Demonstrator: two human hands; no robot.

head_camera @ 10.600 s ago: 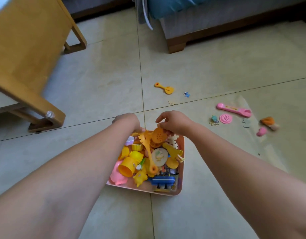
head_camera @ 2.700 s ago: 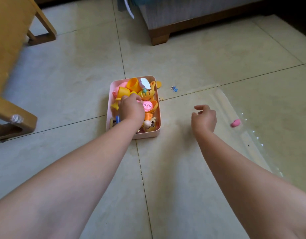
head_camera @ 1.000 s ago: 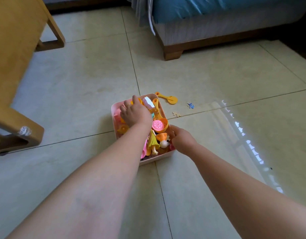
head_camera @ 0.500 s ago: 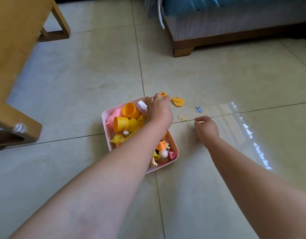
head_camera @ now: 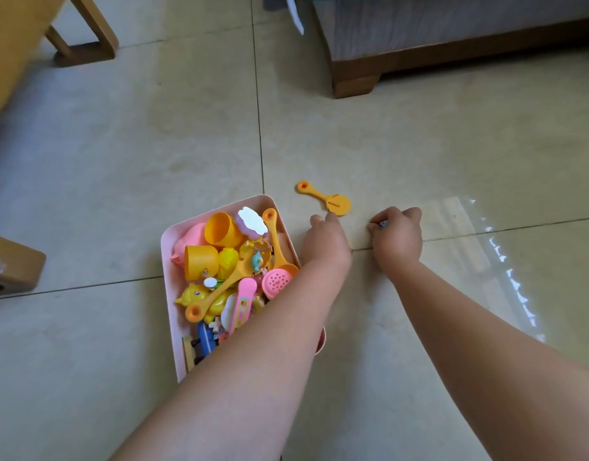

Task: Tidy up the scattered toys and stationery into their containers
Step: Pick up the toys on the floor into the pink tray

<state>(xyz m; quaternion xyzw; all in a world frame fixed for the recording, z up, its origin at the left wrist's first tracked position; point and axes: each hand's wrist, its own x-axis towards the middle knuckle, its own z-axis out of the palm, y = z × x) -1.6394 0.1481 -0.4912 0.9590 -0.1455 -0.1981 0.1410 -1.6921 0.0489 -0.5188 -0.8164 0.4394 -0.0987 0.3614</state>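
Note:
A pink tray (head_camera: 167, 251) full of plastic toys (yellow cups, orange spoons, a pink strainer, a yellow duck) lies on the tiled floor. An orange toy cutter (head_camera: 324, 198) lies on the floor just beyond the tray's far right corner. My left hand (head_camera: 326, 242) is on the floor right of the tray and just short of the cutter, its fingers bent down and hiding what is beneath. Beside it, my right hand (head_camera: 397, 234) pinches a small blue piece (head_camera: 382, 223) at floor level.
Wooden furniture legs (head_camera: 87, 44) stand at the far left, and a wooden foot (head_camera: 15, 271) juts in at mid left. A sofa base with a wooden leg (head_camera: 353, 81) stands at the far right. A sunlit patch crosses the tiles on the right.
My left hand has left the tray's far edge and dropped to the floor on its right. My right hand has reached forward onto the small blue piece. The view has shifted.

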